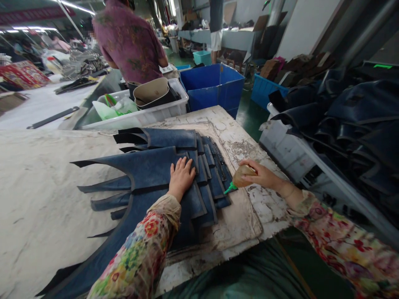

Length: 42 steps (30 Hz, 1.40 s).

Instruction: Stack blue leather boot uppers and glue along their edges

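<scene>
Dark blue cut pieces, leather-like with grey-black edges, lie overlapped in a stepped stack on the cloth-covered table. My left hand rests on the stack, its fingers spread flat on the top piece. In my right hand is a squeeze bottle, brownish and tilted down to the left. Its green nozzle points at the right edges of the lowest pieces, close to or touching them. A dark, shiny wet-looking strip runs along those stepped edges.
A white bin and a blue bin stand beyond the table. On the right, a grey-white crate overflows with dark blue pieces. A person in a purple shirt stands behind the white bin.
</scene>
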Each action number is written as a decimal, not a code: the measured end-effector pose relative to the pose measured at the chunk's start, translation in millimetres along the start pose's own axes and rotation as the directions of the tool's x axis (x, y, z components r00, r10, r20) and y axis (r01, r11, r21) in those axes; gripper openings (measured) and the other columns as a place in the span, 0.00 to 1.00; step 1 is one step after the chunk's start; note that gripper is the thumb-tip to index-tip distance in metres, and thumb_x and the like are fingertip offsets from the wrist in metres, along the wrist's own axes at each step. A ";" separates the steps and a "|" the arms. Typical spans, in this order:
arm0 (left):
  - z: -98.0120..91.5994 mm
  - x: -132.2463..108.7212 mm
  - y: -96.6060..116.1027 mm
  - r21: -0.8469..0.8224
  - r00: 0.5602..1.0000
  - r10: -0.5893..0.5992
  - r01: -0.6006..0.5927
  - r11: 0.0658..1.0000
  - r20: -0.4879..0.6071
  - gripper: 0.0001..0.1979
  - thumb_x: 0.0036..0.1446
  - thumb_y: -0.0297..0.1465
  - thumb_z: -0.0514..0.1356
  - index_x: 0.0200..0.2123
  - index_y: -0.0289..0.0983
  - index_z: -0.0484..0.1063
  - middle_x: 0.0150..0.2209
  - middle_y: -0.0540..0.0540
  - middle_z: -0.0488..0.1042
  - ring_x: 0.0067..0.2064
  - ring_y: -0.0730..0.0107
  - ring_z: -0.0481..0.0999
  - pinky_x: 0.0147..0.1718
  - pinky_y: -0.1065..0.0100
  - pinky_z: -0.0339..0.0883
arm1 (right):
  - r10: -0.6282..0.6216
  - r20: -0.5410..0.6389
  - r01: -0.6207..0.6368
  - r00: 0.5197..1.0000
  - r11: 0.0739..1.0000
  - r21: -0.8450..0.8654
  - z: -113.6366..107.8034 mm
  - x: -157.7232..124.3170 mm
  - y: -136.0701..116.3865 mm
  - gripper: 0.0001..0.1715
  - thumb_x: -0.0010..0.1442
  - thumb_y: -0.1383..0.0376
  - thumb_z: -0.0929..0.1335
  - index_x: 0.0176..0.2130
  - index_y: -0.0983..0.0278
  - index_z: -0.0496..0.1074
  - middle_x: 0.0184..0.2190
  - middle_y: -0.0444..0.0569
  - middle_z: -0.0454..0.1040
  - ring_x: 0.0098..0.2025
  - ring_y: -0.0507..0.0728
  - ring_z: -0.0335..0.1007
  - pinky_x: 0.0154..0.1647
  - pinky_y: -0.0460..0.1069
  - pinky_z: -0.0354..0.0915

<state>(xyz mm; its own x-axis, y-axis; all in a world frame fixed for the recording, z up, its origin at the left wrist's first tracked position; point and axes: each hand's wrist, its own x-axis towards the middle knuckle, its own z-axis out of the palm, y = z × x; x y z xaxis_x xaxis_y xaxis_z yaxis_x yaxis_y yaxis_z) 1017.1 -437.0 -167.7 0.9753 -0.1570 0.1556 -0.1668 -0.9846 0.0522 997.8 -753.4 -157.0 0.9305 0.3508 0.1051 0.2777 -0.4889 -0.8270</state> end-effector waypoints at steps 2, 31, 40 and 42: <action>0.5 0.3 -0.2 -0.007 1.000 -0.004 0.005 1.000 0.005 0.23 0.63 0.40 0.44 0.59 0.42 0.58 0.63 0.47 0.55 0.64 0.61 0.50 0.61 0.47 0.46 | 0.011 0.004 -0.011 1.000 1.000 0.007 0.1 -4.1 -1.9 0.29 0.50 0.52 0.69 0.49 0.63 0.65 0.44 0.50 0.69 0.47 0.60 0.66 0.50 0.54 0.63; -1.6 -0.5 -0.3 -0.007 1.000 0.001 -0.001 1.000 0.002 0.23 0.63 0.40 0.43 0.59 0.42 0.58 0.63 0.47 0.54 0.64 0.61 0.50 0.61 0.47 0.46 | -0.117 -0.159 0.117 0.980 0.993 -0.008 10.1 39.6 14.9 0.27 0.52 0.53 0.69 0.48 0.60 0.61 0.45 0.51 0.65 0.48 0.60 0.64 0.51 0.56 0.62; -2.2 0.0 -0.1 -0.007 1.000 -0.009 0.009 1.000 0.008 0.23 0.63 0.40 0.43 0.59 0.43 0.58 0.63 0.47 0.54 0.64 0.62 0.49 0.61 0.48 0.46 | -0.171 -0.260 0.162 0.950 0.985 -0.054 13.9 54.0 18.1 0.27 0.52 0.52 0.68 0.47 0.60 0.60 0.45 0.51 0.64 0.49 0.60 0.63 0.52 0.57 0.61; -1.3 -0.1 -0.4 -0.004 1.000 -0.006 0.006 1.000 0.004 0.23 0.63 0.40 0.43 0.60 0.43 0.58 0.63 0.47 0.54 0.64 0.61 0.49 0.61 0.48 0.45 | -0.174 -0.246 0.157 0.954 0.984 -0.085 13.3 54.6 18.6 0.27 0.52 0.51 0.68 0.47 0.59 0.60 0.45 0.51 0.64 0.50 0.61 0.62 0.52 0.58 0.61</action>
<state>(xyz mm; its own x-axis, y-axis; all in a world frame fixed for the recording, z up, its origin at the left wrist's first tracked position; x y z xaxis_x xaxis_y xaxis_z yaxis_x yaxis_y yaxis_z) 1016.9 -436.6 -166.5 0.9767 -0.1518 0.1518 -0.1620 -0.9851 0.0570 1050.6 -732.7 -173.9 0.8978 0.2226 0.3799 0.4398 -0.4935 -0.7503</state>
